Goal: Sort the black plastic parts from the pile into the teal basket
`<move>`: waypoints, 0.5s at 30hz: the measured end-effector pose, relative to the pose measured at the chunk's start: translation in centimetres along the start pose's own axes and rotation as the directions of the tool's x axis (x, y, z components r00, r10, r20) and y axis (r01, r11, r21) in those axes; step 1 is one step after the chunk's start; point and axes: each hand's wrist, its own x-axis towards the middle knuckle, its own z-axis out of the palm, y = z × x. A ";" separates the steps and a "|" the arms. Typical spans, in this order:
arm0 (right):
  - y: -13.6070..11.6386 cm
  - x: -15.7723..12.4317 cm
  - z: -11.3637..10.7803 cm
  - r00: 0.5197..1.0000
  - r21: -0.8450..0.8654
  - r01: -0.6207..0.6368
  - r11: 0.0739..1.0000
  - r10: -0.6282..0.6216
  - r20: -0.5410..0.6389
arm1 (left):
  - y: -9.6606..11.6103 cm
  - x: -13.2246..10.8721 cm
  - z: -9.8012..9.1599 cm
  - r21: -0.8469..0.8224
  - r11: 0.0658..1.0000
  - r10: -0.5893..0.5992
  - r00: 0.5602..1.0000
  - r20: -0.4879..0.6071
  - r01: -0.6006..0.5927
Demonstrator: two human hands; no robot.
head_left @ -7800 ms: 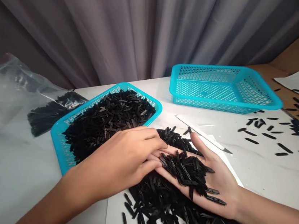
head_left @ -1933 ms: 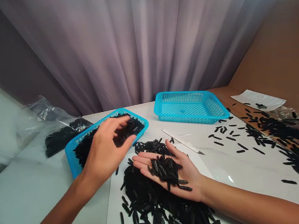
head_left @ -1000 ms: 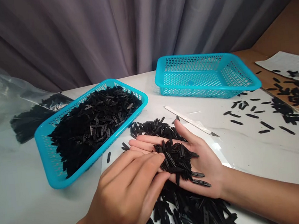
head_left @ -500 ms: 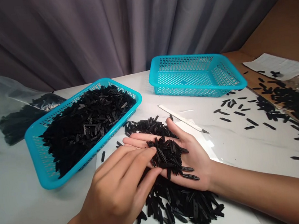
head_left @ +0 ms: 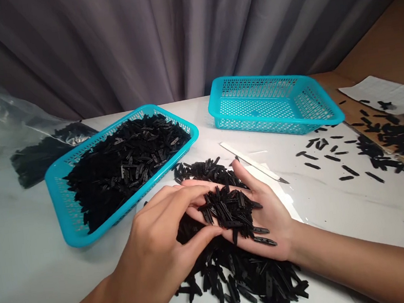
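My right hand lies palm up, holding a mound of small black notched plastic pieces. My left hand curves over the right fingers, its thumb at the mound's near edge and its fingers spread around it. No piece shows gripped in the left hand. Beneath both hands, a larger heap of the same pieces lies on a white sheet, partly hidden by my hands.
A turquoise mesh basket full of black pieces stands to the left. Behind it lies a plastic bag of them. Farther back are a bare turquoise basket and a white-handled craft knife. Loose pieces lie scattered rightward onto cardboard.
My left hand's fingers have curled and closed in around the mound on my right palm. The view has shifted slightly, and the right hand has barely moved.
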 end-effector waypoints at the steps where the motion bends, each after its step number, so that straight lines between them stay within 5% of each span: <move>1: 0.0 0.0 0.0 1.000 -0.002 -0.001 1.000 0.001 0.005 | 0.0 0.0 0.0 -0.005 1.000 -0.003 1.000 0.006 0.003; 8: -0.1 0.0 0.3 1.000 -0.030 0.001 1.000 -0.001 0.008 | -0.3 0.1 -0.3 -0.045 0.997 0.056 0.998 0.013 -0.055; 15: -0.1 -0.1 0.2 1.000 -0.015 -0.030 0.999 0.030 -0.008 | -0.1 0.4 -0.4 -0.077 0.994 -0.071 0.996 0.051 0.075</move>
